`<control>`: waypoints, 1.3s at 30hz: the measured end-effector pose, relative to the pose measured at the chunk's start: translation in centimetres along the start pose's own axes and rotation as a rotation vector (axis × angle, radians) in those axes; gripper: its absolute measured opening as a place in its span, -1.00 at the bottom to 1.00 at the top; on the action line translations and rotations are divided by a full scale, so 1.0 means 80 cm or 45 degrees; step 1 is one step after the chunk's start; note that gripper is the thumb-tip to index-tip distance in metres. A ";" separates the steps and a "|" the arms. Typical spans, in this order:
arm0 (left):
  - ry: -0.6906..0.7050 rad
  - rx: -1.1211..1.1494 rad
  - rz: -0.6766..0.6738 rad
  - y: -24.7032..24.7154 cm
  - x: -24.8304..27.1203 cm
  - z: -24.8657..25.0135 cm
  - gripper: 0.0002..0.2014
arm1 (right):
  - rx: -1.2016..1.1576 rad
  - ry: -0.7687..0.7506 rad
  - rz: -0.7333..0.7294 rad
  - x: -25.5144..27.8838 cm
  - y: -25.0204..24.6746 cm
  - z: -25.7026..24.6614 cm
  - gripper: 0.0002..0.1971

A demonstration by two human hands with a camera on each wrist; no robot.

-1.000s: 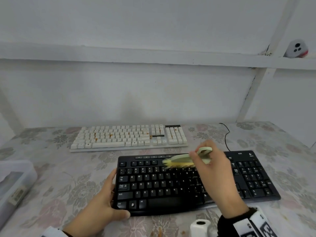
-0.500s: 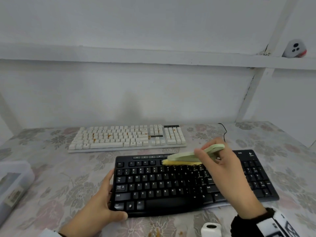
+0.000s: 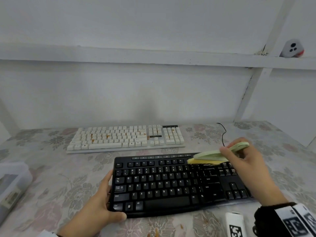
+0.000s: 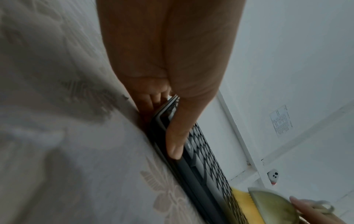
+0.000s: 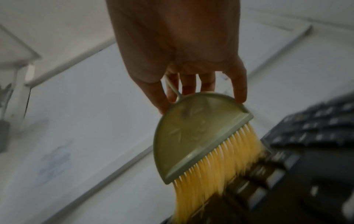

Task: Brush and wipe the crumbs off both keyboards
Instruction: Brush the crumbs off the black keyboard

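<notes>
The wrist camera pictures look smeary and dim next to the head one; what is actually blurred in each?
Right wrist view: the black keyboard and yellow bristles are streaked with motion blur, while the green brush in the right hand stays fairly sharp. Left wrist view: the near floral tablecloth is soft and shadowed under the left hand. Head view: evenly lit, straight shelf edges bowed.

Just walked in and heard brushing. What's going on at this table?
A person is cleaning keyboards. Their right hand holds a small green brush with its yellow bristles on the top right rows of the black keyboard, while the left hand grips that keyboard's near left corner. The white keyboard behind it has orange crumbs among its keys and nobody is touching it.
</notes>
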State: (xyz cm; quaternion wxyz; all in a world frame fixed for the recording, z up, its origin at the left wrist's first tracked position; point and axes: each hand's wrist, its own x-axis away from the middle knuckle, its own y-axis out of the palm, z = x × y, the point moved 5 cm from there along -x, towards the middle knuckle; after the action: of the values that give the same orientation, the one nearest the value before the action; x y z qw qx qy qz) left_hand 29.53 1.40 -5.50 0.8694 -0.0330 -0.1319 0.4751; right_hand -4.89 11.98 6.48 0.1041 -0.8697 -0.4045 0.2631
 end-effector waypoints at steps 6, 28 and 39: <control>-0.011 -0.035 -0.005 0.001 0.000 0.001 0.20 | -0.033 -0.012 0.045 -0.009 -0.030 -0.002 -0.85; 0.015 -0.045 -0.001 0.001 0.000 0.002 0.14 | 0.109 -0.016 0.187 0.024 -0.003 -0.050 -0.88; 0.057 -0.039 -0.021 0.001 0.002 0.006 0.10 | 0.200 -0.216 -0.452 0.109 0.199 -0.144 -0.81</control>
State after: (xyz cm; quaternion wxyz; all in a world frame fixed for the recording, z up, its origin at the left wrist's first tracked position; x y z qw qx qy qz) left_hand 29.39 1.55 -5.01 0.8754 -0.0557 -0.1199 0.4650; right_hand 16.30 8.59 6.66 0.1820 -0.7488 -0.5368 0.3436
